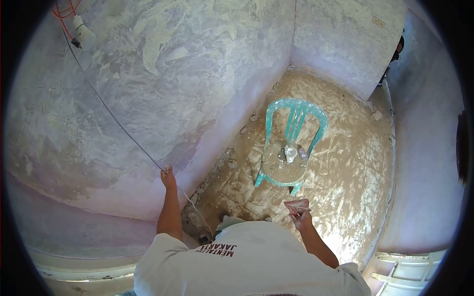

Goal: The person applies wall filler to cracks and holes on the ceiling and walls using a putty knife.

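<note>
My left hand (168, 177) is closed around a thin grey cable (116, 120), close to the plastered wall. From the hand, the cable rises to the upper left and also hangs down toward the floor by my body. In my right hand (302, 221) is a flat reddish putty scraper (296, 203) with whitish smears, its wide edge pointing away from me. Beyond it stands a green plastic chair (267, 172) spattered with white. On its dirty seat lie a whitish, crumpled-looking item (290, 153) and other small things I cannot make out.
A white light bulb (85, 35) hangs with an orange cord (64, 15) against the patchily plastered wall (148, 98). Plaster smears and rubble cover the brown floor (340, 163). A socket plate (378, 21) is on the far wall. Part of a person (398, 49) shows at the opening.
</note>
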A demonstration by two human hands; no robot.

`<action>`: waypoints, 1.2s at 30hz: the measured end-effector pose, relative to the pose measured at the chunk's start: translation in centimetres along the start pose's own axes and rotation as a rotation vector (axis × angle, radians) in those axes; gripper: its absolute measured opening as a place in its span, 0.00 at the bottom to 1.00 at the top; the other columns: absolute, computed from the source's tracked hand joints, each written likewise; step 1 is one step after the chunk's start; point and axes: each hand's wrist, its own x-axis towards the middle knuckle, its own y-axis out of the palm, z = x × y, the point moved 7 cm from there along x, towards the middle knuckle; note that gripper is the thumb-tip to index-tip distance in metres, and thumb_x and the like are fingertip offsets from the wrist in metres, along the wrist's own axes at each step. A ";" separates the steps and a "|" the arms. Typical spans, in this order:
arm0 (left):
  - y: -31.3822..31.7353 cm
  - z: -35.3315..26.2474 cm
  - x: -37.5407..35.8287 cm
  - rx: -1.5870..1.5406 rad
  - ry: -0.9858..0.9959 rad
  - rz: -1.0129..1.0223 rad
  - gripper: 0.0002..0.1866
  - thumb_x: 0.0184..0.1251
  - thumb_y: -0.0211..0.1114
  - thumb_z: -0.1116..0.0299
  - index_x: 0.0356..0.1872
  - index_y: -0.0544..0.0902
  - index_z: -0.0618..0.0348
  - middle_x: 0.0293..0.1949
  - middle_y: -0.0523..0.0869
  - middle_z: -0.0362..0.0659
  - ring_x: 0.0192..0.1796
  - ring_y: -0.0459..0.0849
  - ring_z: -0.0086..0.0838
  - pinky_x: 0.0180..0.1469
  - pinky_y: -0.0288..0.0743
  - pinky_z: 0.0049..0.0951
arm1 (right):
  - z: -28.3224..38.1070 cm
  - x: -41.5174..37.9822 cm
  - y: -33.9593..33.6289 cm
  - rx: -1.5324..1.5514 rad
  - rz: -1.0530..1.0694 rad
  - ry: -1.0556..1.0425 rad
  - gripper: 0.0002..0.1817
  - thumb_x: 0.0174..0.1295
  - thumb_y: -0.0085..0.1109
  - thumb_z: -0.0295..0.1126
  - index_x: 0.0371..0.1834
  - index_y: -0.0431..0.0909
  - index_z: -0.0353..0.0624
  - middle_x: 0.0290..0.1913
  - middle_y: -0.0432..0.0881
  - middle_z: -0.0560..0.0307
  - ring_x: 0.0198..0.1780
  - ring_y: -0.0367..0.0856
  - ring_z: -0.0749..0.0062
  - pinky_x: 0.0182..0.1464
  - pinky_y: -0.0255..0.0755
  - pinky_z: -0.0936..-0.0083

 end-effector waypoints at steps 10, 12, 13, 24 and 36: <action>-5.5 2.6 -0.6 0.488 0.014 -0.448 0.36 0.51 0.71 0.53 0.57 0.68 0.65 0.50 0.75 0.57 0.53 0.75 0.46 0.55 0.70 0.40 | 1.1 2.1 2.1 0.016 0.041 -0.001 0.14 0.54 0.45 0.24 0.45 0.63 0.45 0.40 0.72 0.54 0.43 0.72 0.60 0.54 0.68 0.51; -6.1 2.2 -3.1 0.557 -0.118 -0.524 0.42 0.50 0.71 0.51 0.62 0.65 0.64 0.55 0.73 0.59 0.56 0.74 0.50 0.57 0.69 0.43 | 1.4 3.4 3.5 -0.009 0.060 0.019 0.15 0.54 0.45 0.24 0.46 0.64 0.45 0.40 0.72 0.54 0.43 0.72 0.60 0.55 0.68 0.51; -6.4 2.7 -3.8 0.603 -0.152 -0.546 0.43 0.50 0.71 0.50 0.63 0.63 0.65 0.56 0.71 0.61 0.57 0.73 0.51 0.58 0.69 0.43 | 1.6 4.1 4.4 -0.009 0.052 0.029 0.15 0.54 0.45 0.24 0.46 0.64 0.45 0.41 0.72 0.54 0.43 0.72 0.60 0.55 0.67 0.51; -6.5 18.4 -12.2 0.802 -1.230 0.109 0.42 0.56 0.62 0.44 0.67 0.59 0.54 0.61 0.68 0.55 0.61 0.69 0.52 0.59 0.67 0.47 | 5.8 13.6 18.3 -0.090 0.078 0.017 0.12 0.57 0.46 0.26 0.45 0.66 0.44 0.41 0.76 0.54 0.42 0.75 0.62 0.51 0.70 0.52; 23.0 17.4 -3.2 0.371 -1.007 0.430 0.15 0.60 0.59 0.54 0.41 0.78 0.53 0.28 0.78 0.37 0.27 0.74 0.24 0.26 0.66 0.31 | 11.3 16.6 21.1 -0.010 -0.016 -0.025 0.14 0.57 0.45 0.25 0.48 0.65 0.45 0.43 0.74 0.54 0.45 0.75 0.60 0.53 0.70 0.51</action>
